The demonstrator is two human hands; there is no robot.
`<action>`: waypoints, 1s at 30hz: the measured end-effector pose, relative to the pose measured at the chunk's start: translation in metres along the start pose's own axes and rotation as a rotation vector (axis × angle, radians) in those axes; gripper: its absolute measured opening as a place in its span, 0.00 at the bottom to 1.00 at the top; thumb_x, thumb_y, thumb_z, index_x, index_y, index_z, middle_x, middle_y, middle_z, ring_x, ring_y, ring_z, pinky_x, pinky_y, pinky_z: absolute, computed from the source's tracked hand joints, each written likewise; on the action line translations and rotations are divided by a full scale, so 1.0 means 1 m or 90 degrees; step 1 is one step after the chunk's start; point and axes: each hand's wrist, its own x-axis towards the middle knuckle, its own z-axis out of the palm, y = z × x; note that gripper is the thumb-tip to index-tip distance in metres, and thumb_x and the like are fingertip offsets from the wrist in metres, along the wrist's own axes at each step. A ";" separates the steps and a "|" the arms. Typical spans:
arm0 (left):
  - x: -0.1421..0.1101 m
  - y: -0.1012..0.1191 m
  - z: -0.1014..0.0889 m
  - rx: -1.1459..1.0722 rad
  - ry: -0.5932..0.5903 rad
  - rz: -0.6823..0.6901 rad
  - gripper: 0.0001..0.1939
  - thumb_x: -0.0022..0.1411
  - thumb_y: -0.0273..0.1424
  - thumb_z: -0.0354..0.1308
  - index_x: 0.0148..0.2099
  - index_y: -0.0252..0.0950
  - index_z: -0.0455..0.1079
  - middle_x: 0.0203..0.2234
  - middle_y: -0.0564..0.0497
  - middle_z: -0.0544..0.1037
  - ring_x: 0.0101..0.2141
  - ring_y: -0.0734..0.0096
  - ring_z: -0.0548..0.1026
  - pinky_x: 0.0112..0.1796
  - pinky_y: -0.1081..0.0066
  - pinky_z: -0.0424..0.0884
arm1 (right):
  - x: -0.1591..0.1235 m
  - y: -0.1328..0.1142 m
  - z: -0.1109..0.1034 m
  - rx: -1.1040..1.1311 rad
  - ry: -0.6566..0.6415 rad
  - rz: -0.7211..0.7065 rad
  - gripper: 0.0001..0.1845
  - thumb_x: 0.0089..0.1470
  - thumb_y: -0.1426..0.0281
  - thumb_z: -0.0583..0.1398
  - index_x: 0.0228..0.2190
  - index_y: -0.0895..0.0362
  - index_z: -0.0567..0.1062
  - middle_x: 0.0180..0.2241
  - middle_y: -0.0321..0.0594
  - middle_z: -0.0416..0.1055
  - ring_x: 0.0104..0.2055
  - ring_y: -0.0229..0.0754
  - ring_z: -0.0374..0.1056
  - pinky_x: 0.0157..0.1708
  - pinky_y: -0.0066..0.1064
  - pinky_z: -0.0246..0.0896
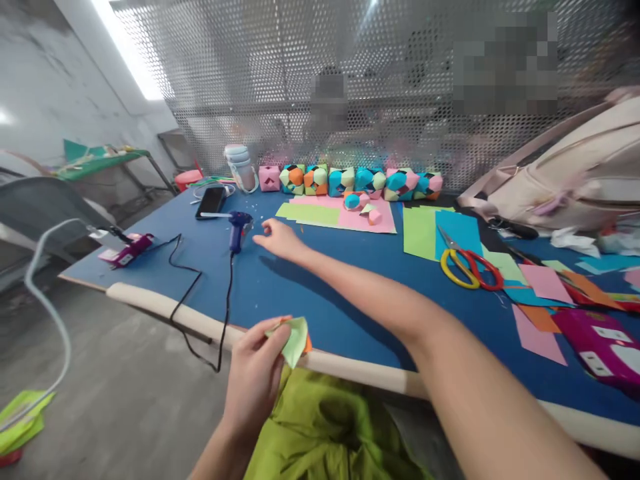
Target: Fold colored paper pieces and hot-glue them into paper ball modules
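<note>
Close to the table's front edge, my left hand (260,353) pinches a folded paper piece (296,341), light green with orange behind it. My right hand (280,239) reaches across the blue table to the left, its fingers partly spread and curved with nothing in them. Just left of those fingertips is a blue glue gun (239,230), a short gap away. A white glue stick (216,215) sticks out of its back, and its black cord runs down over the table edge.
Folded paper balls (341,181) line the back, beside a bottle (241,168). A phone (211,201) lies at the left, near a purple power strip (126,250). To the right are scissors (470,267), coloured paper sheets (419,230), another power strip (600,350) and a bag (565,160).
</note>
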 end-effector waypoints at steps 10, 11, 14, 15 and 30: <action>-0.004 0.008 -0.056 0.030 0.078 -0.045 0.15 0.35 0.37 0.72 0.27 0.34 0.79 0.21 0.48 0.79 0.25 0.66 0.76 0.27 0.71 0.73 | 0.057 -0.032 0.087 0.008 0.097 0.176 0.37 0.50 0.53 0.61 0.49 0.71 0.63 0.52 0.67 0.65 0.56 0.61 0.61 0.54 0.49 0.48; -0.002 0.009 -0.057 0.031 0.071 -0.039 0.15 0.36 0.37 0.72 0.27 0.34 0.79 0.22 0.48 0.79 0.25 0.66 0.76 0.28 0.71 0.74 | 0.059 -0.032 0.088 0.014 0.100 0.181 0.34 0.50 0.55 0.61 0.48 0.70 0.64 0.51 0.66 0.67 0.55 0.60 0.62 0.54 0.49 0.48; 0.005 0.013 -0.060 0.033 0.047 -0.015 0.14 0.37 0.37 0.72 0.27 0.34 0.79 0.23 0.47 0.80 0.27 0.65 0.77 0.30 0.69 0.75 | 0.057 -0.033 0.089 0.037 0.104 0.186 0.23 0.52 0.61 0.60 0.44 0.66 0.68 0.47 0.62 0.71 0.53 0.56 0.65 0.54 0.47 0.49; 0.008 0.016 -0.062 0.034 0.043 -0.006 0.14 0.37 0.37 0.72 0.27 0.34 0.79 0.24 0.47 0.80 0.27 0.65 0.77 0.30 0.69 0.75 | 0.056 -0.033 0.087 0.047 0.106 0.185 0.21 0.52 0.62 0.59 0.43 0.64 0.68 0.47 0.60 0.72 0.52 0.56 0.66 0.53 0.47 0.50; 0.139 0.060 0.008 0.187 -0.234 0.036 0.19 0.42 0.36 0.70 0.36 0.28 0.77 0.27 0.45 0.80 0.26 0.69 0.76 0.29 0.71 0.70 | -0.117 0.010 -0.068 0.308 0.158 0.093 0.10 0.54 0.63 0.54 0.31 0.57 0.68 0.18 0.32 0.65 0.18 0.34 0.62 0.21 0.26 0.61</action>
